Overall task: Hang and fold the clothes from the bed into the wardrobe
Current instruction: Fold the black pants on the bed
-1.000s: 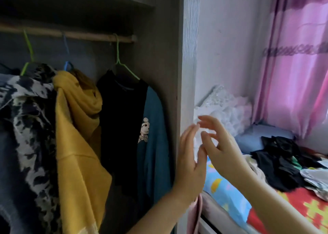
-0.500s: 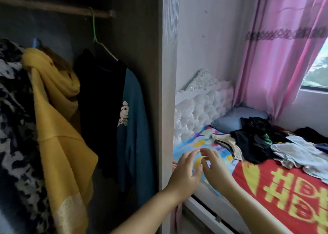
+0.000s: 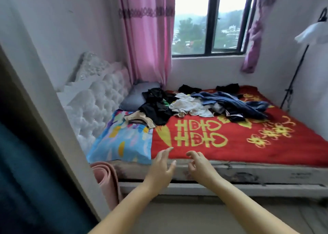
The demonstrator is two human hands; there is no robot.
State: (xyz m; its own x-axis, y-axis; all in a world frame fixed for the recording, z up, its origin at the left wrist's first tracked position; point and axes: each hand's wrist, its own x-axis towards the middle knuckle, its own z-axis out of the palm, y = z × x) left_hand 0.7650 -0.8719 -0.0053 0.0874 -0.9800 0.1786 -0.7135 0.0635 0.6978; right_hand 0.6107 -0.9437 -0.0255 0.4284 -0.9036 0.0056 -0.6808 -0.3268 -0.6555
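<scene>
While both empty, left hand spread, right hand loosely curled, red blanket yellow characters

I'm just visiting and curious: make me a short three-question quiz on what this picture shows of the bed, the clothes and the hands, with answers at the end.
1. True or false: the left hand is gripping a garment.
2. Which lies nearest the headboard? A) the blue jeans B) the beige garment C) the white garment
3. Fill in: the black clothes lie partly on the red blanket and next to the grey ____.

Key
1. False: both the left hand and the right hand are empty, fingers loose, over the near edge of the bed.
2. B, it lies on the patterned blue pillow.
3. pillow.
</scene>
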